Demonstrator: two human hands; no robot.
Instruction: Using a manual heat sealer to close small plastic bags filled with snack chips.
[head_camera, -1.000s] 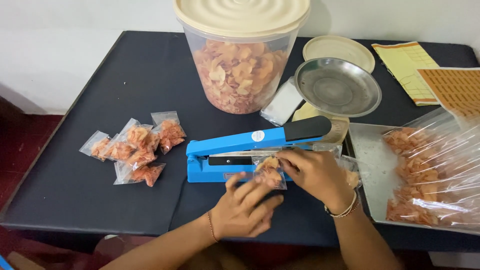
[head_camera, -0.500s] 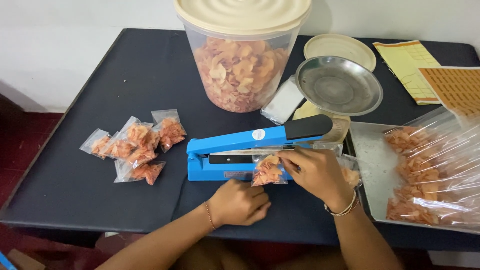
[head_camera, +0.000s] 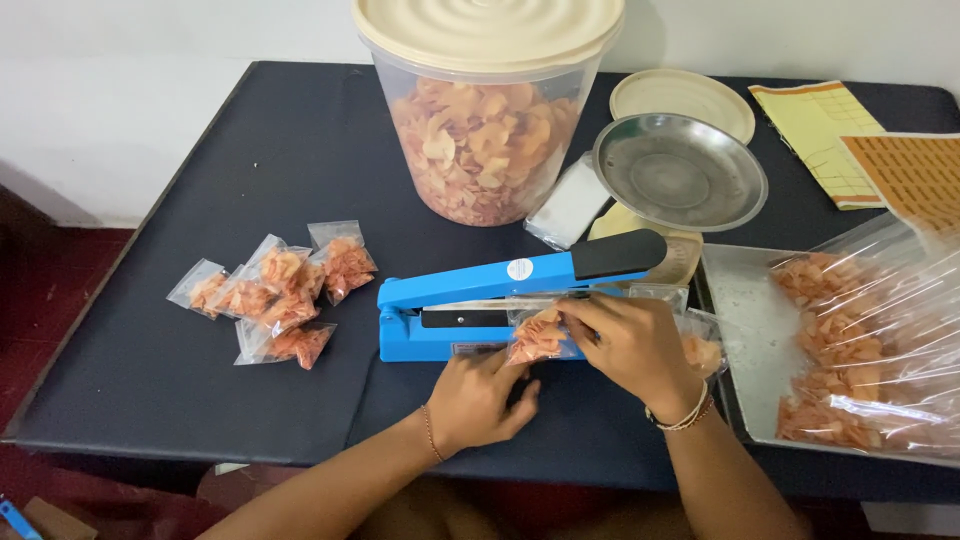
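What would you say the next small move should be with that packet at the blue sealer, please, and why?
Probably press the black handle down. The small packet already lies across the blue sealer, its arm is raised, and the right hand holds the packet while the left hand rests below.

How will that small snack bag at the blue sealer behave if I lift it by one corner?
The small bag looks like thin clear film, so it will probably sag. Its loose chips likely slide to the low end and may crack if squeezed. It is probably light; the right hand pinches it easily.
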